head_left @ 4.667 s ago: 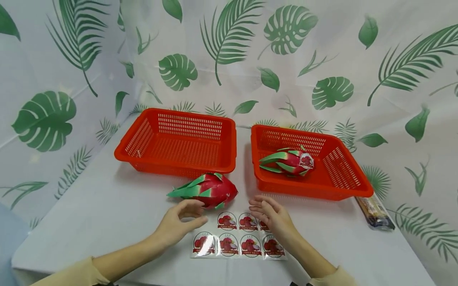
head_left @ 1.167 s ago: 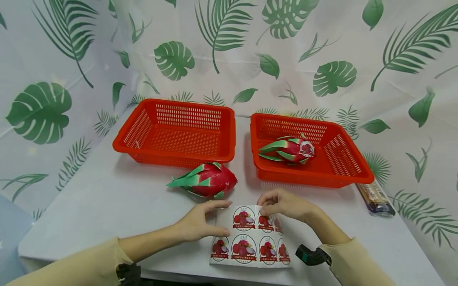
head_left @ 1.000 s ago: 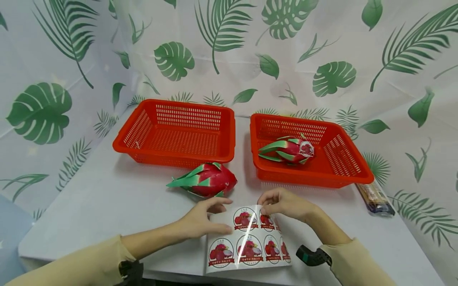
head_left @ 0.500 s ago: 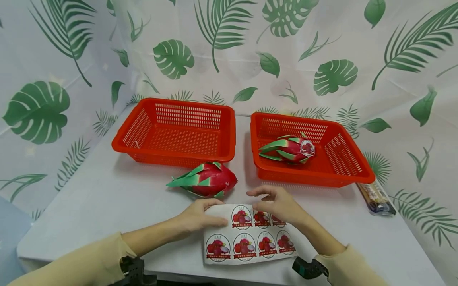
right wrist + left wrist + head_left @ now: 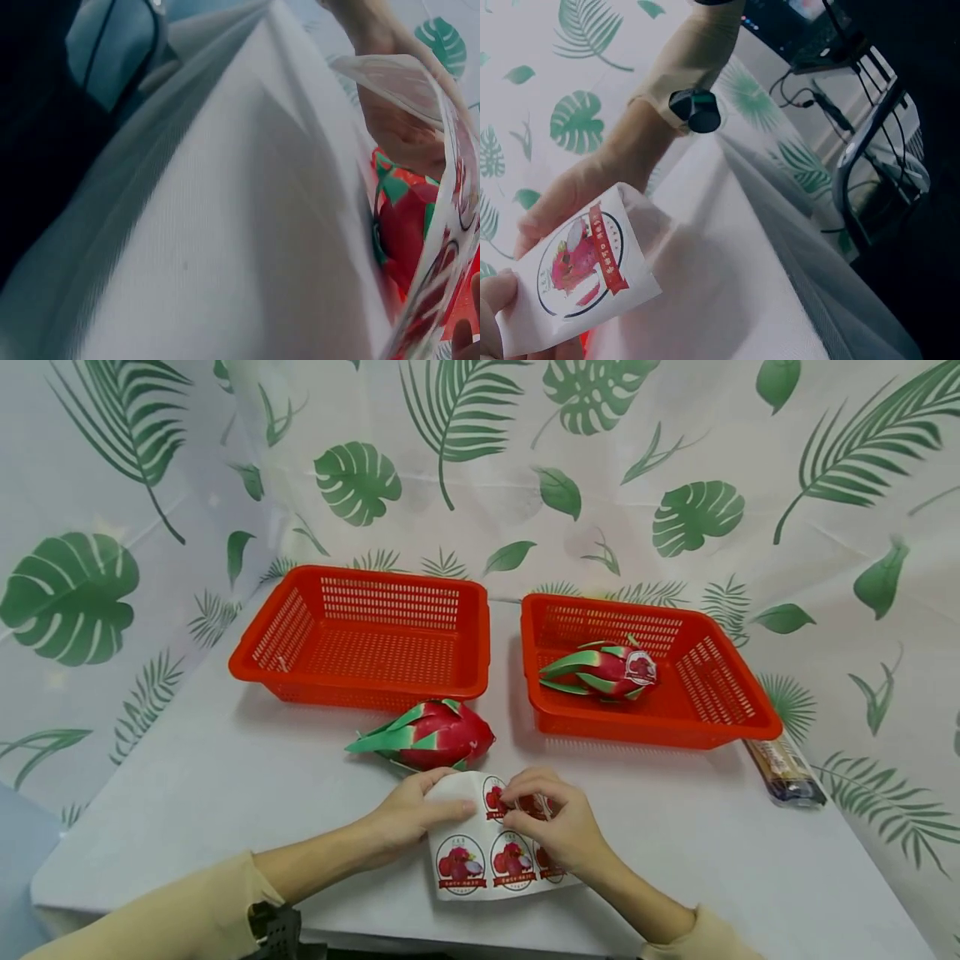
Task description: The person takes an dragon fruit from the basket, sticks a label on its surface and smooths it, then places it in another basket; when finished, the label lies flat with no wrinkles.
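Note:
A white sheet of round dragon fruit stickers (image 5: pixel 461 864) is lifted off the table and bent. My left hand (image 5: pixel 408 817) grips its left edge, thumb on the printed face. With thumb and fingertips, my right hand (image 5: pixel 558 831) pinches at the upper-row stickers; whether a sticker edge has lifted is hidden. The right part of the sheet curls back under that hand. In the left wrist view the sheet (image 5: pixel 577 277) lies between both hands. Just behind the sheet, a dragon fruit (image 5: pixel 450 733) rests on the table, its green tip pointing left.
Behind are two red plastic baskets: the left basket (image 5: pixel 360 692) holds no fruit, and the right basket (image 5: pixel 622 727) holds a stickered dragon fruit (image 5: pixel 600 672). A clear-wrapped packet (image 5: pixel 786 770) lies partly under the right basket. The table's front edge runs close below the hands.
The sheet, flat on the table at first, has been picked up and bent. My left hand has taken its left edge; my right hand has moved left from its right side onto the upper stickers.

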{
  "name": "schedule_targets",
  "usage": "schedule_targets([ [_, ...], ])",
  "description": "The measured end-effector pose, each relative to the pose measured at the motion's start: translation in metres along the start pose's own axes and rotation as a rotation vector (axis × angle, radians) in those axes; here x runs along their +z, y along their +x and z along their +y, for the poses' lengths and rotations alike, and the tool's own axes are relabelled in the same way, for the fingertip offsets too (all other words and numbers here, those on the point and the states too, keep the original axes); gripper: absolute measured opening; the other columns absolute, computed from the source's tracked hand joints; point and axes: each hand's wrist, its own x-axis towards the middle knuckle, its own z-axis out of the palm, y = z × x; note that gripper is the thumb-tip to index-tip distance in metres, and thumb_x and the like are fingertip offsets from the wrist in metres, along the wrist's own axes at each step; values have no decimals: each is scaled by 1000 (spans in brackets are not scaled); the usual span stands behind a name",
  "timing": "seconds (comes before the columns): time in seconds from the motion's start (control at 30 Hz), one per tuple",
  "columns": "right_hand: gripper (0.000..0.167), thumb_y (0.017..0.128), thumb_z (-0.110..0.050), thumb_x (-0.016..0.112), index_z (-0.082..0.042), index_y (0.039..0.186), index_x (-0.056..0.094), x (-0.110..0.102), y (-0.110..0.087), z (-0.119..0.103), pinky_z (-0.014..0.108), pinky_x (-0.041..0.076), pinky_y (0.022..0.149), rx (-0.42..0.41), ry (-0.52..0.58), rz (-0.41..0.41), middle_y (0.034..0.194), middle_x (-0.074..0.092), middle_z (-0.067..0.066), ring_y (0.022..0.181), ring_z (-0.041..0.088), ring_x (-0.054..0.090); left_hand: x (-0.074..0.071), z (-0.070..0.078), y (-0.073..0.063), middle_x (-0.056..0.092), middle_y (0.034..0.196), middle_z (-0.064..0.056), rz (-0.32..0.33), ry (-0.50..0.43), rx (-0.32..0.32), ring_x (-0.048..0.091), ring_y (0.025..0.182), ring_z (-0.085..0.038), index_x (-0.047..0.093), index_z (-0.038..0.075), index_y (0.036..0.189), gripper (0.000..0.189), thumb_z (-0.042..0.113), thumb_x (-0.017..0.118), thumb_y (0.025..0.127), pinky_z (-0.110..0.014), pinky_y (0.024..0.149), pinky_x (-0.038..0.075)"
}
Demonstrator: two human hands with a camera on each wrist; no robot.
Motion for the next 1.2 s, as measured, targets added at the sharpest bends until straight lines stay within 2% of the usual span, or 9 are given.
schedule_targets([
  [0.2,20,78,2,72,-4,97,70,6,-1,-1,31,43,93,-33,86,12,103,62,13,103,24,53,7,5,2,62,100,-11,-5,-56,23,63,85,-19,51,0,120,43,18,69,86,-32,76,53],
  [0.4,18,80,5,69,1,98,67,9,-1,-2,31,45,90,-24,165,50,102,62,15,103,22,54,14,7,6,61,100,-9,14,-98,29,60,87,-19,50,0,119,42,17,69,86,-29,75,52],
  [0.57,18,82,6,67,4,99,65,12,-1,-3,31,48,85,-7,208,86,102,62,14,102,21,55,20,4,11,61,97,-8,63,-118,37,59,86,-18,52,1,115,39,18,70,85,-27,73,50],
  [0.67,19,81,6,67,3,99,65,14,-2,-4,30,51,80,0,194,113,102,62,14,100,21,57,23,2,12,60,95,-9,115,-79,61,57,84,-18,54,2,113,38,18,72,84,-27,69,49],
  [0.8,19,79,5,70,-2,95,64,16,-2,-5,32,54,72,10,138,142,100,63,12,96,19,58,26,2,11,58,91,-10,214,21,125,54,81,-19,58,5,109,37,19,76,80,-29,66,48],
  [0.93,19,75,7,72,-4,87,62,18,0,-21,31,52,76,33,22,163,95,65,9,94,19,58,28,5,9,57,97,-10,282,101,183,53,86,-22,58,9,109,39,21,78,78,-32,70,48],
  [1.07,20,72,5,73,-7,84,62,20,1,-28,30,49,79,36,-81,172,92,66,4,92,19,59,26,6,8,57,116,-4,287,167,290,50,101,-24,54,18,117,46,20,78,78,-37,82,46],
  [1.13,22,73,2,74,-12,85,62,21,0,-19,33,49,81,16,-114,175,92,66,-1,92,18,60,25,5,7,57,121,-1,272,194,356,48,109,-21,56,20,117,44,19,78,79,-40,90,41],
  [1.2,24,73,-2,76,-17,85,61,21,0,-9,39,48,83,6,-129,176,93,66,-5,94,17,60,24,5,6,59,119,2,260,221,394,46,113,-17,59,20,114,39,20,77,80,-42,96,36],
])
